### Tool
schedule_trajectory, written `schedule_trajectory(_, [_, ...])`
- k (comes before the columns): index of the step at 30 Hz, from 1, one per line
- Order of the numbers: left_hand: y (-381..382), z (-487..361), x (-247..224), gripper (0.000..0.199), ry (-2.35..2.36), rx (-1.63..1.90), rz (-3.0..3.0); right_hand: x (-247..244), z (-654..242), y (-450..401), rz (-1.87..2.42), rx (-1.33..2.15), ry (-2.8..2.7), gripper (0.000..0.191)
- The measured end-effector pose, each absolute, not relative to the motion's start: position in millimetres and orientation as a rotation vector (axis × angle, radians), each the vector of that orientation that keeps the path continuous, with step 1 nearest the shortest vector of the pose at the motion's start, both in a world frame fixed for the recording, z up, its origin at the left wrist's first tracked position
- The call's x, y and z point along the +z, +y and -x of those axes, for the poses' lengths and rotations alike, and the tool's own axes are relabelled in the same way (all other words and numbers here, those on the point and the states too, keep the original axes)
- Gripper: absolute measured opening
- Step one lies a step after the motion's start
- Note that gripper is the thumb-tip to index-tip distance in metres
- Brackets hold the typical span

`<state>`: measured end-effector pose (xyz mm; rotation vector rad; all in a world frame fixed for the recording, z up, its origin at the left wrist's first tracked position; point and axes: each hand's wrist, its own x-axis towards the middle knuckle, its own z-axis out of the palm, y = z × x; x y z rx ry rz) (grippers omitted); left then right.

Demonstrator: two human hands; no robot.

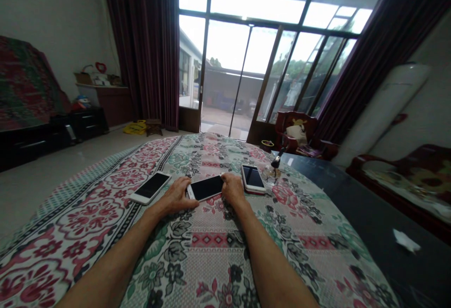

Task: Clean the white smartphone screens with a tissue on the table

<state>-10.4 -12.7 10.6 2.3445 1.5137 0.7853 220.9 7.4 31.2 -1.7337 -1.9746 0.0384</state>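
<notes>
floral cloth (218, 242) — middle phone (206, 188) between left hand (176, 197) and right hand (232, 189), fingers closed on its ends

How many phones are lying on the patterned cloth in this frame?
3. The left phone lies apart, left of the left hand. The middle phone is gripped at both ends by the left hand and right hand. The right phone lies just right.

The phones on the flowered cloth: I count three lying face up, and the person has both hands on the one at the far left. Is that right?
Not quite. The head view shows three phones face up on the flowered cloth, but the left hand and right hand are on the middle phone, one at each end. The left phone and the right phone lie untouched.
</notes>
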Motion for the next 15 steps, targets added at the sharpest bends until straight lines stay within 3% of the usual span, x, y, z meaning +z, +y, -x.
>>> schedule_trajectory(15, [-14.6, 11.4, 9.5, 0.06, 1.364, 0.949, -2.392, 29.5, -218.2, 12.9, 1.497, 0.034, -1.836, 0.05])
